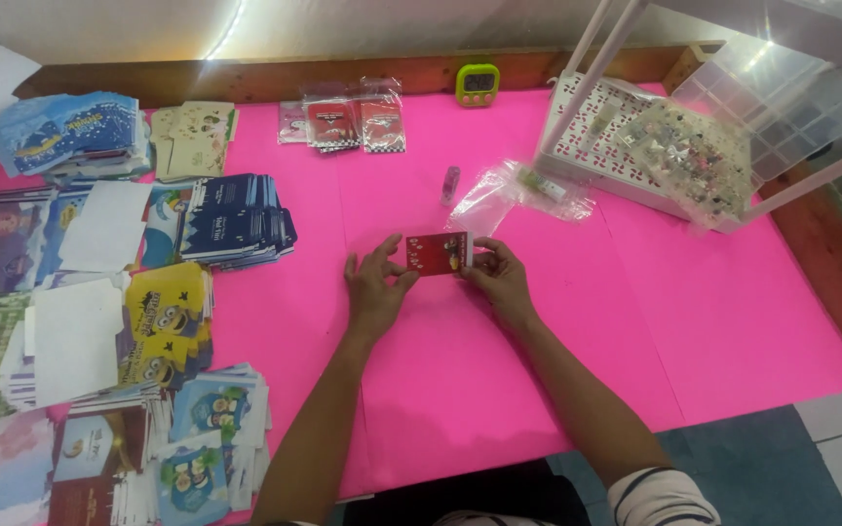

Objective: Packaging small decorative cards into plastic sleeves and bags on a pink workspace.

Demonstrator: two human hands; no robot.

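Observation:
A small red printed card (pixel 437 252) lies flat in the middle of the pink table cover (pixel 499 370). My left hand (pixel 375 284) pinches the card's left edge with thumb and fingers spread above it. At the card's right edge, my right hand (pixel 499 276) grips it with curled fingers. A clear plastic bag (pixel 514 193) lies just beyond the card, with a small tube-like item (pixel 450 183) next to it.
Stacks of printed envelopes fill the left side: blue ones (pixel 234 219), yellow ones (pixel 163 321), light blue ones (pixel 70 131). Red packets in clear sleeves (pixel 343 122) and a green timer (pixel 478 84) sit at the back. A white perforated tray (pixel 596 146) and clear compartment box (pixel 782 93) stand at right.

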